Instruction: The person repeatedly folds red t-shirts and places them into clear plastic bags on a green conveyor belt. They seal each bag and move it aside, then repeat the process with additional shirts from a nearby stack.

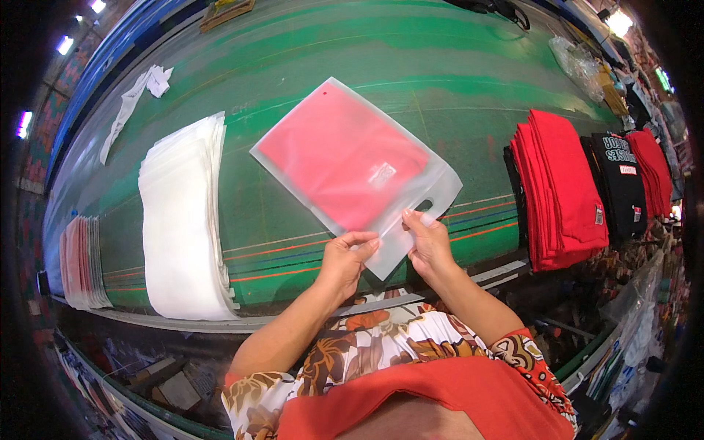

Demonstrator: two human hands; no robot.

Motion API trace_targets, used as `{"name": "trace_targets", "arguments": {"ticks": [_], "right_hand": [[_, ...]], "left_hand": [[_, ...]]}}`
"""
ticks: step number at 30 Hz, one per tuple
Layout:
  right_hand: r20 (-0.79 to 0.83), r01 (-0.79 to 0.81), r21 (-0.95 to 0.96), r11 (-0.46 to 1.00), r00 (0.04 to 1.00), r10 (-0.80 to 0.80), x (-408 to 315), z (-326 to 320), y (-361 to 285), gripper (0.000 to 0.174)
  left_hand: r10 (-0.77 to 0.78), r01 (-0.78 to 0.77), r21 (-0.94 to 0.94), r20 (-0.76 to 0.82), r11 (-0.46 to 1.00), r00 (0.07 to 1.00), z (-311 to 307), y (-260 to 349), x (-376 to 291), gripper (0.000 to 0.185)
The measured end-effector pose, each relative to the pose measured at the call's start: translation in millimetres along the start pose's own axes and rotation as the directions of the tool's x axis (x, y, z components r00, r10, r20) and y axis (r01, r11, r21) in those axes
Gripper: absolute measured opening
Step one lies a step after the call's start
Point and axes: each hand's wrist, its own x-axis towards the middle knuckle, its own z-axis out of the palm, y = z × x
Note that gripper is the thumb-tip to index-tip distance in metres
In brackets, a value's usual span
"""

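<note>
A frosted plastic bag [443,181] with a cut-out handle hole lies slantwise before me, its handle end towards my right. Inside it is a folded red garment [335,148] with a small label that bears writing. My left hand [349,258] pinches the near edge of the bag between thumb and fingers. Close by, my right hand [426,242] grips the same edge just below the handle hole. To the left rests a tall stack of white frosted bags [181,220]. On the right, a pile of folded red garments [561,192] sits near the table edge.
The green table [286,66] has coloured lines along its near side. Filled bags [82,258] stand in a row at far left. Black folded garments [619,187] lie beyond the red pile. A white strip [129,107] and clear plastic [575,63] lie farther back.
</note>
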Motion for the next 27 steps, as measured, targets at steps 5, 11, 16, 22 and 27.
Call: {"name": "trace_targets", "arguments": {"ticks": [5,11,16,22,27], "right_hand": [[-0.008,-0.001,-0.013,1.000,1.000,0.001,4,-2,-3,0.008],[-0.012,0.017,-0.023,1.000,1.000,-0.017,5,-3,0,0.010],[-0.027,0.014,0.010,1.000,1.000,-0.014,5,-2,-4,0.010],[-0.033,0.008,0.023,1.000,0.999,-0.007,5,-4,-2,0.012],[-0.018,0.040,0.047,0.998,0.999,-0.040,5,-5,-5,0.011]], "left_hand": [[-0.011,0.011,-0.007,0.039,1.000,0.999,-3,0,1,0.014],[-0.014,0.013,0.032,0.042,0.999,0.999,-6,1,-1,0.015],[-0.012,0.011,0.024,0.051,1.000,0.999,-9,0,-1,0.015],[-0.026,0.024,0.029,0.053,0.999,0.998,-11,1,-4,0.015],[-0.030,0.028,0.031,0.054,0.999,0.998,-12,3,-5,0.014]]}}
